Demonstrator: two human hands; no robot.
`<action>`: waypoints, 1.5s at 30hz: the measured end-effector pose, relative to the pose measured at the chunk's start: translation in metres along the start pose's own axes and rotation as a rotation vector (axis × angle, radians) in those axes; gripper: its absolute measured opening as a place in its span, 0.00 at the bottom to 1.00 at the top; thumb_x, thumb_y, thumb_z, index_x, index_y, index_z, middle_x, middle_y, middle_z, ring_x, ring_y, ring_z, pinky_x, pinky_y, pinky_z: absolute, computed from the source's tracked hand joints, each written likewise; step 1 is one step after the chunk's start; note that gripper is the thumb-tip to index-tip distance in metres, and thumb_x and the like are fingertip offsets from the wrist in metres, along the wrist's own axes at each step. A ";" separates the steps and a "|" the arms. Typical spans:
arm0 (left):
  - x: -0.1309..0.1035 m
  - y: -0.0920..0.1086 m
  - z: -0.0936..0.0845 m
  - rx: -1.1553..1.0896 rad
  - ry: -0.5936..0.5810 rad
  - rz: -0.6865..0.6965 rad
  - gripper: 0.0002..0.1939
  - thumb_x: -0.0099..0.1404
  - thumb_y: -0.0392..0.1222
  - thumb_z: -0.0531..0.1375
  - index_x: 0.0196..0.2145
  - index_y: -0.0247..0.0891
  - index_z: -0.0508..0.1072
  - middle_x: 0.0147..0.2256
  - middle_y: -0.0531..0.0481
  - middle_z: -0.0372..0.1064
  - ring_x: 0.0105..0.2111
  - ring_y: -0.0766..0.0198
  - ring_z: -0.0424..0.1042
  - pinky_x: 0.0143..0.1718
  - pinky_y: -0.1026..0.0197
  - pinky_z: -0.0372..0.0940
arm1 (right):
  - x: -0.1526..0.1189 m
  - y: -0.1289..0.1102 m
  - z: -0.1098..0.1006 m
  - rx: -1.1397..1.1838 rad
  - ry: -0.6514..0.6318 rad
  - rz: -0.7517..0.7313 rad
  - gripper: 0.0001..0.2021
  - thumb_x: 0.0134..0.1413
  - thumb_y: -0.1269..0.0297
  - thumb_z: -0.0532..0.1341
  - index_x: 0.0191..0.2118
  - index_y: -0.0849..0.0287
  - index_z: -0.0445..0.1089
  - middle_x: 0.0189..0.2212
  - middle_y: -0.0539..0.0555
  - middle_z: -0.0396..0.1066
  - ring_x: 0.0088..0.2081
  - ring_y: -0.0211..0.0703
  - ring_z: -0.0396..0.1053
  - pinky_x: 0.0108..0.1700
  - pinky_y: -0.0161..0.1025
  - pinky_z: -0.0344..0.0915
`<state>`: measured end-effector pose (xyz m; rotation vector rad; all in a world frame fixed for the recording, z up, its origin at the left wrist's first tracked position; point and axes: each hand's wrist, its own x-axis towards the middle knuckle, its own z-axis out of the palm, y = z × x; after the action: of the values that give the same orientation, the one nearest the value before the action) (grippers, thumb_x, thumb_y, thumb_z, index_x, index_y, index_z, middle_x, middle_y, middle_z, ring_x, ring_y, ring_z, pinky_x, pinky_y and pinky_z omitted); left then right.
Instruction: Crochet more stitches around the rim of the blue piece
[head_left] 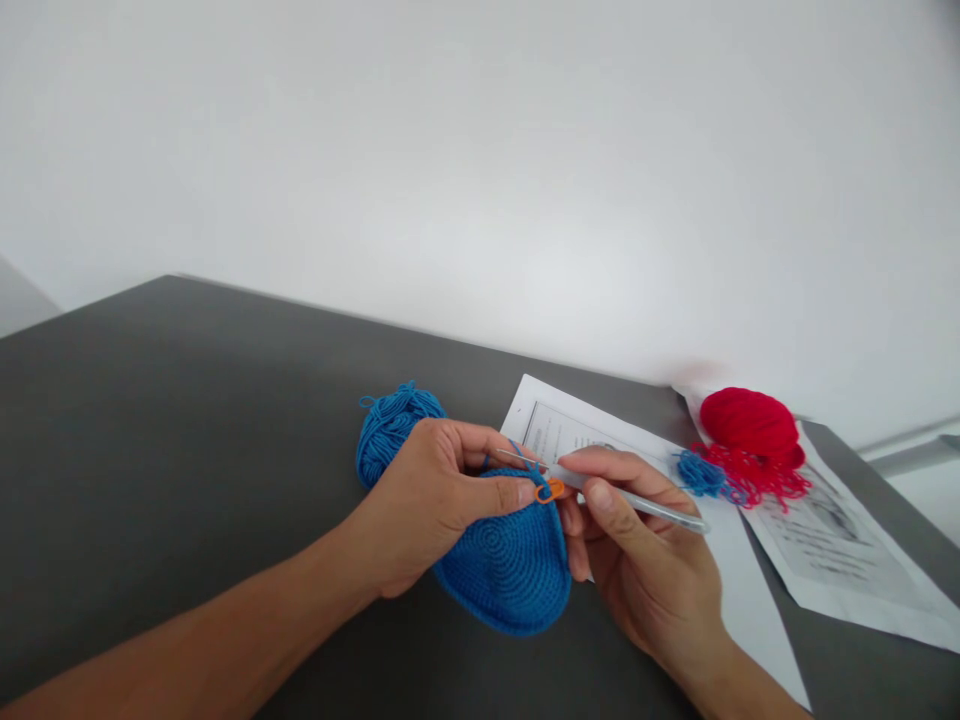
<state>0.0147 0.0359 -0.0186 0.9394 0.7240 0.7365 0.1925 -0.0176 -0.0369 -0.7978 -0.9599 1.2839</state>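
A round blue crochet piece (502, 570) hangs from my left hand (442, 490), pinched at its upper edge between thumb and fingers. My right hand (645, 540) grips a crochet hook (652, 510) with a pale grey handle. The hook's thin metal shaft points left across the top edge of the piece, close to my left fingertips. An orange stitch marker (551, 490) sits at that edge, beside my left thumb. Blue yarn runs near my left fingers. Just behind my left hand lies a ball of blue yarn (394, 425), partly hidden by it.
A printed sheet (739, 575) lies under and behind my right hand. Farther right, a red yarn ball (750, 425) with loose red strands and a small blue yarn tangle (701, 473) rest on more printed paper (847, 560). The dark table (187, 450) meets a white wall.
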 end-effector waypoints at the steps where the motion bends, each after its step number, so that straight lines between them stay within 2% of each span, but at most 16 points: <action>1: 0.000 -0.001 0.000 0.000 0.010 -0.002 0.15 0.50 0.43 0.79 0.32 0.33 0.83 0.33 0.49 0.83 0.33 0.66 0.76 0.37 0.65 0.67 | 0.000 0.000 0.000 -0.013 0.001 -0.008 0.07 0.57 0.60 0.75 0.42 0.54 0.84 0.22 0.48 0.77 0.18 0.32 0.73 0.20 0.24 0.69; 6: -0.001 0.000 0.002 0.061 0.024 0.022 0.13 0.52 0.40 0.77 0.33 0.33 0.83 0.33 0.49 0.83 0.32 0.66 0.76 0.35 0.65 0.67 | 0.001 0.000 -0.002 -0.079 0.020 -0.038 0.06 0.58 0.60 0.74 0.40 0.53 0.85 0.20 0.49 0.76 0.19 0.35 0.73 0.21 0.28 0.72; 12: -0.003 0.005 0.006 0.404 0.054 0.150 0.01 0.58 0.34 0.69 0.29 0.35 0.81 0.32 0.51 0.83 0.31 0.64 0.75 0.34 0.64 0.64 | 0.002 -0.001 -0.006 -0.164 0.051 -0.023 0.07 0.57 0.58 0.75 0.38 0.55 0.85 0.18 0.50 0.76 0.18 0.36 0.72 0.21 0.30 0.71; 15: -0.004 0.003 0.008 0.570 0.066 0.196 0.06 0.61 0.35 0.65 0.28 0.35 0.82 0.30 0.50 0.82 0.32 0.62 0.74 0.34 0.63 0.63 | 0.003 -0.001 -0.009 -0.192 0.062 -0.014 0.08 0.55 0.57 0.75 0.36 0.56 0.85 0.21 0.51 0.78 0.16 0.35 0.71 0.19 0.30 0.69; 19: -0.003 -0.001 0.007 0.680 0.048 0.210 0.10 0.65 0.37 0.62 0.29 0.36 0.84 0.26 0.52 0.78 0.27 0.62 0.70 0.29 0.62 0.60 | 0.004 0.000 -0.011 -0.213 0.072 0.003 0.09 0.54 0.57 0.76 0.36 0.56 0.84 0.22 0.52 0.79 0.16 0.36 0.71 0.18 0.31 0.69; 27: -0.001 -0.008 0.002 0.902 0.020 0.390 0.16 0.71 0.37 0.58 0.27 0.38 0.80 0.23 0.53 0.73 0.25 0.63 0.69 0.29 0.62 0.59 | 0.006 0.001 -0.015 -0.255 0.071 0.040 0.10 0.54 0.56 0.76 0.37 0.57 0.83 0.22 0.51 0.78 0.16 0.34 0.70 0.17 0.30 0.67; 36: 0.000 -0.013 0.001 0.972 0.062 0.377 0.21 0.72 0.37 0.56 0.19 0.39 0.65 0.18 0.58 0.51 0.21 0.67 0.54 0.24 0.62 0.50 | 0.012 -0.003 -0.023 -0.304 0.005 0.197 0.15 0.49 0.56 0.78 0.39 0.59 0.81 0.23 0.49 0.76 0.17 0.33 0.67 0.18 0.30 0.66; 41: 0.001 -0.017 0.000 1.053 0.074 0.452 0.18 0.72 0.37 0.55 0.23 0.39 0.69 0.19 0.58 0.55 0.21 0.67 0.57 0.27 0.61 0.50 | 0.013 -0.005 -0.024 -0.332 0.001 0.256 0.18 0.44 0.56 0.80 0.37 0.61 0.80 0.18 0.48 0.73 0.17 0.33 0.64 0.19 0.31 0.64; 45: 0.000 -0.022 -0.002 1.117 0.081 0.531 0.15 0.72 0.37 0.54 0.27 0.39 0.70 0.20 0.57 0.59 0.21 0.66 0.60 0.28 0.60 0.51 | 0.012 -0.005 -0.020 -0.318 -0.049 0.291 0.18 0.41 0.56 0.81 0.32 0.62 0.78 0.15 0.46 0.67 0.17 0.33 0.61 0.18 0.30 0.58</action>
<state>0.0188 0.0283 -0.0384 2.1844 0.9833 0.8188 0.2132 -0.0061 -0.0395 -1.1915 -1.1343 1.4221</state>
